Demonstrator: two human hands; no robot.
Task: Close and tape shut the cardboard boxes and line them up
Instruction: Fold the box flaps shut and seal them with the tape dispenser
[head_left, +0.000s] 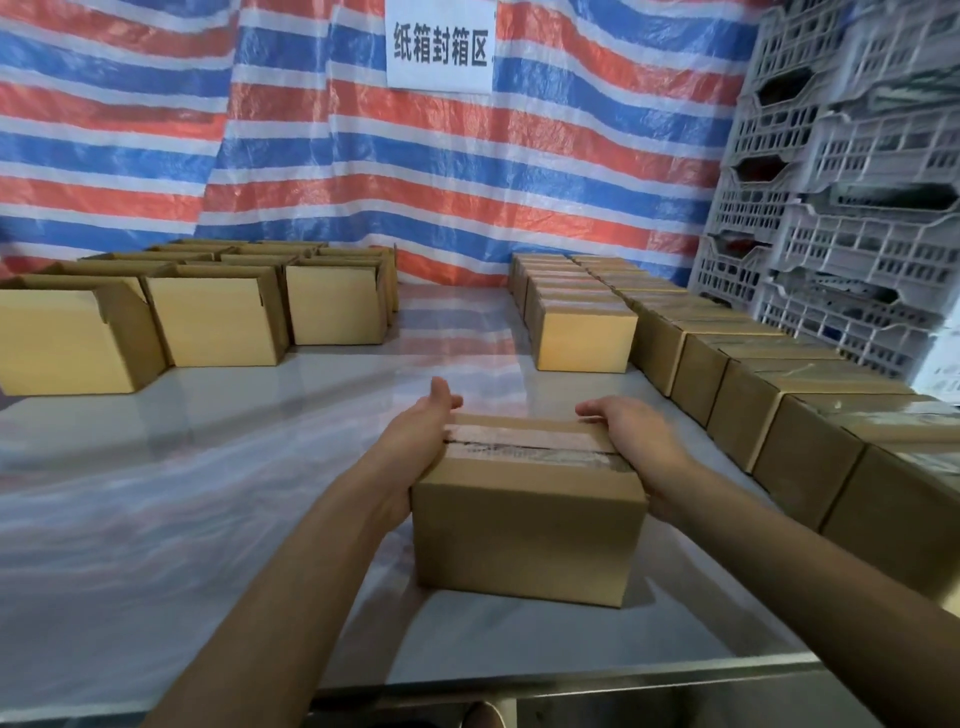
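Note:
A closed cardboard box (530, 535) with clear tape along its top seam is in front of me on the steel table (218, 426). My left hand (421, 441) presses flat against its left end, fingers straight and thumb up. My right hand (636, 447) lies against the right end, its fingers reaching over the far top corner. Whether the box rests on the table or is slightly raised, I cannot tell. A row of taped boxes (810, 415) runs along the right side, and a second row (582, 338) stands beside it further back.
Several open boxes (218, 317) with raised flaps stand at the back left. Grey plastic crates (852, 208) are stacked at the right. A striped tarp with a paper sign (440, 47) hangs behind. The table's front edge (571, 675) is close to me.

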